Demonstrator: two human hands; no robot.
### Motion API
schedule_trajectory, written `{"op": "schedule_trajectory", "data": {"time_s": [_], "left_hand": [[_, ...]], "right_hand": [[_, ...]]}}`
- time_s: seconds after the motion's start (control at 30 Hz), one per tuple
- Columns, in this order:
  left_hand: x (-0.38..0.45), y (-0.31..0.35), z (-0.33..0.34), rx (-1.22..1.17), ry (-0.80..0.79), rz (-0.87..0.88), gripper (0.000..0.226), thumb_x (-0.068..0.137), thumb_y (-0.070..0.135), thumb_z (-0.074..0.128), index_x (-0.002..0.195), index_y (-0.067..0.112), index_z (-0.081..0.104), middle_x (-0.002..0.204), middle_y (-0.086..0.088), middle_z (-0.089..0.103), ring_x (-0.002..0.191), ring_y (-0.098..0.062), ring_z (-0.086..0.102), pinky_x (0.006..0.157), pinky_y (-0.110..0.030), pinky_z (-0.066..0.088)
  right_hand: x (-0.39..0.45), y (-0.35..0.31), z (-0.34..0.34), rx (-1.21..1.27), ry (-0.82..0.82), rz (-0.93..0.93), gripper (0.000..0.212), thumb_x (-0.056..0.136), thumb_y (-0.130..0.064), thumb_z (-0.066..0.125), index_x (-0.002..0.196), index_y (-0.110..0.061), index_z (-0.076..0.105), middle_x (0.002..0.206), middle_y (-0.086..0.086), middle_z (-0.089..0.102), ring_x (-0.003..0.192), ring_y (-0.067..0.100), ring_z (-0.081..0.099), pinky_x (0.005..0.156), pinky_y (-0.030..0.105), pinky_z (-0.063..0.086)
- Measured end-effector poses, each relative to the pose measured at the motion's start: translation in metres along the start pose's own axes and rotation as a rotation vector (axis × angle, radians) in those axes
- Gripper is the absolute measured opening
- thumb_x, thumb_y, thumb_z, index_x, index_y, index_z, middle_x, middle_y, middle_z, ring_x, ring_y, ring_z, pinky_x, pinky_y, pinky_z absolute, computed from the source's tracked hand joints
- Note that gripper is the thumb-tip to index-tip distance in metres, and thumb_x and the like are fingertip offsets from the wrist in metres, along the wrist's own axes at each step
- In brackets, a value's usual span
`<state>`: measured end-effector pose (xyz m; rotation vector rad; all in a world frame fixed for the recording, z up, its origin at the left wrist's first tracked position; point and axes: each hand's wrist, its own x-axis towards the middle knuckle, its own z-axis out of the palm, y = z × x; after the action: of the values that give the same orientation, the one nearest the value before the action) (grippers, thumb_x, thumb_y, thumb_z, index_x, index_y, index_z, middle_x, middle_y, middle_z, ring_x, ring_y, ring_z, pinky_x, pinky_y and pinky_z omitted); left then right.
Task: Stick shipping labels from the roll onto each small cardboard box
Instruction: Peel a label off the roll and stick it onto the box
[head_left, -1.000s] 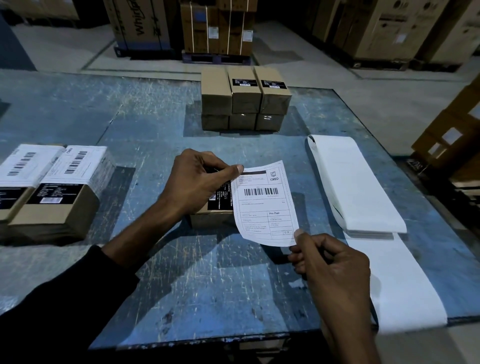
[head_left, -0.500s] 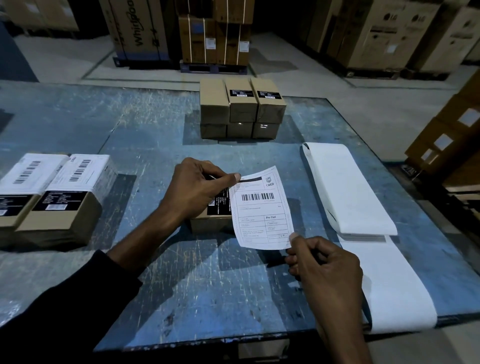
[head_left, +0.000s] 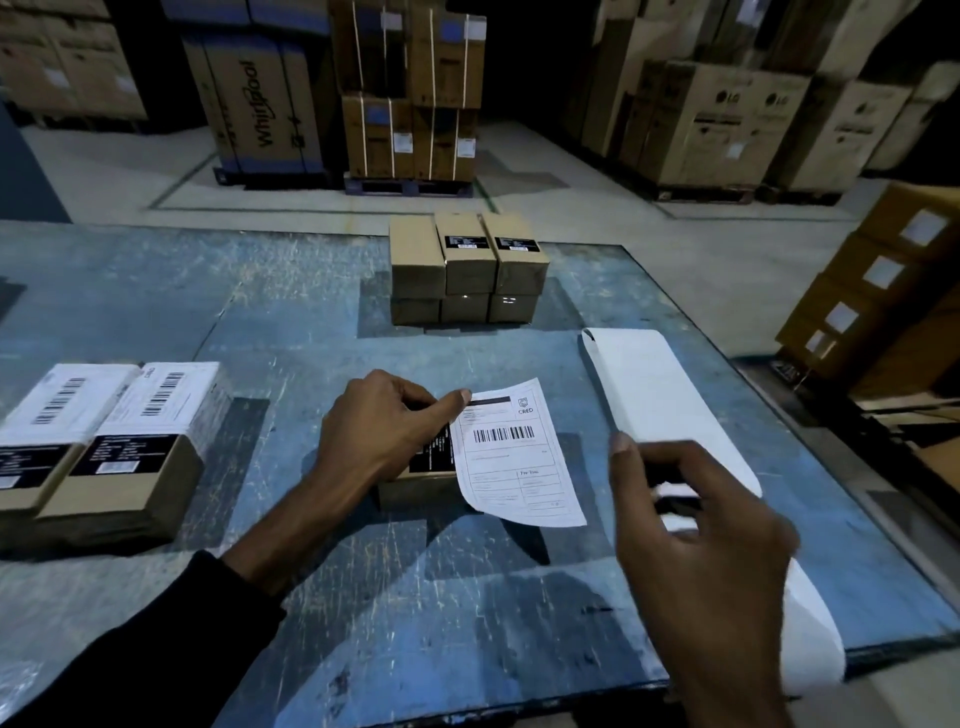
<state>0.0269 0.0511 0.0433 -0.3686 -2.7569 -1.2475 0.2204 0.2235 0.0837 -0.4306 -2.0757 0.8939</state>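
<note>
My left hand (head_left: 384, 439) pinches the top left corner of a white shipping label (head_left: 517, 457) with a barcode, holding it over a small cardboard box (head_left: 415, 483) in the middle of the table. The label's lower part curls free to the box's right. My right hand (head_left: 691, 525) hovers right of the label, fingers loosely curled, holding nothing. Beyond and under that hand lies the white label strip (head_left: 660, 395), running toward the table's front edge. Two labelled boxes (head_left: 130, 441) sit at the left. A stack of several unlabelled boxes (head_left: 465, 270) stands at the back.
The work surface is a scratched blue table (head_left: 291, 343); its right edge runs diagonally past the strip and its front edge is near me. Large appliance cartons on pallets (head_left: 410, 93) fill the floor behind, and more brown cartons (head_left: 883, 291) stand to the right.
My right hand has let go of the label's lower corner and moved right and up. The left hand still pinches the top corner, and the label's lower edge now curls free.
</note>
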Motion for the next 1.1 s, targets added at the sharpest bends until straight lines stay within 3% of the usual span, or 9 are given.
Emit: {"op": "schedule_trajectory", "data": {"time_s": [0.07,0.13,0.2,0.3,0.5,0.67,0.8,1.0,1.1], "left_hand": [[0.000,0.000,-0.001,0.000,-0.008,-0.008,0.049,0.087,0.073,0.071,0.071,0.029,0.084,0.065,0.007,0.076,0.062,-0.018,0.073,0.060,-0.039,0.058],[0.002,-0.004,-0.002,-0.033,-0.042,-0.025,0.046,0.084,0.071,0.067,0.069,0.030,0.082,0.063,0.007,0.075,0.064,-0.020,0.073,0.067,-0.044,0.061],[0.003,-0.008,-0.006,-0.078,-0.096,-0.028,0.050,0.080,0.067,0.056,0.069,0.025,0.080,0.061,0.002,0.072,0.068,-0.028,0.073,0.072,-0.051,0.062],[0.003,-0.017,-0.008,-0.090,-0.130,0.007,0.052,0.088,0.061,0.054,0.070,0.018,0.076,0.062,-0.002,0.072,0.069,-0.027,0.074,0.071,-0.052,0.061],[0.003,-0.020,-0.003,-0.127,-0.059,-0.046,0.061,0.101,0.052,0.058,0.067,0.004,0.076,0.059,-0.003,0.073,0.061,-0.024,0.073,0.064,-0.045,0.057],[0.003,-0.024,0.000,-0.099,-0.019,-0.006,0.065,0.103,0.036,0.061,0.042,0.015,0.052,0.042,0.000,0.053,0.044,-0.012,0.049,0.056,-0.032,0.037],[0.004,-0.022,0.001,-0.081,-0.009,0.016,0.063,0.102,0.038,0.061,0.045,0.013,0.058,0.046,0.001,0.061,0.048,-0.021,0.058,0.056,-0.034,0.041],[0.005,-0.022,-0.003,-0.141,-0.017,0.013,0.058,0.102,0.035,0.064,0.050,0.010,0.062,0.048,-0.006,0.061,0.049,-0.018,0.058,0.058,-0.039,0.047],[0.005,-0.022,-0.001,-0.159,-0.014,-0.062,0.054,0.102,0.043,0.063,0.065,0.005,0.075,0.059,-0.006,0.073,0.062,-0.027,0.074,0.067,-0.046,0.059]], "right_hand": [[0.012,-0.014,0.012,0.073,-0.109,-0.143,0.025,0.104,-0.046,0.060,0.096,-0.029,0.076,0.096,-0.021,0.075,0.094,0.001,0.070,0.070,0.014,0.054],[0.022,-0.019,0.033,0.028,-0.344,-0.247,0.031,0.110,-0.046,0.052,0.122,-0.029,0.074,0.126,-0.016,0.073,0.120,0.000,0.063,0.098,0.025,0.054],[0.023,-0.017,0.055,-0.124,-0.707,-0.279,0.056,0.112,-0.056,0.033,0.159,-0.029,0.048,0.167,-0.015,0.041,0.156,-0.003,0.026,0.129,0.025,0.023],[0.011,-0.005,0.075,-0.340,-0.964,-0.368,0.073,0.110,-0.066,0.013,0.172,-0.027,0.008,0.178,-0.014,-0.003,0.158,-0.008,-0.018,0.133,0.032,-0.005],[0.022,0.017,0.059,-0.429,-0.997,-0.316,0.082,0.099,-0.074,-0.004,0.169,-0.033,-0.013,0.174,-0.018,-0.022,0.153,-0.010,-0.028,0.132,0.032,-0.013],[0.038,0.040,0.043,-0.546,-0.942,-0.147,0.088,0.093,-0.081,-0.011,0.163,-0.031,-0.028,0.170,-0.018,-0.032,0.150,-0.007,-0.036,0.130,0.040,-0.019],[0.048,0.017,0.036,-0.491,-0.757,-0.168,0.090,0.089,-0.086,-0.014,0.163,-0.036,-0.028,0.168,-0.021,-0.034,0.150,-0.009,-0.036,0.130,0.037,-0.017],[0.017,-0.021,0.077,-0.292,-1.031,-0.282,0.082,0.102,-0.077,0.005,0.170,-0.033,-0.009,0.174,-0.018,-0.021,0.153,-0.010,-0.029,0.131,0.035,-0.015],[0.011,-0.003,0.083,-0.354,-0.996,-0.351,0.081,0.104,-0.075,0.005,0.171,-0.031,-0.005,0.176,-0.017,-0.016,0.154,-0.010,-0.028,0.132,0.037,-0.013]]}}
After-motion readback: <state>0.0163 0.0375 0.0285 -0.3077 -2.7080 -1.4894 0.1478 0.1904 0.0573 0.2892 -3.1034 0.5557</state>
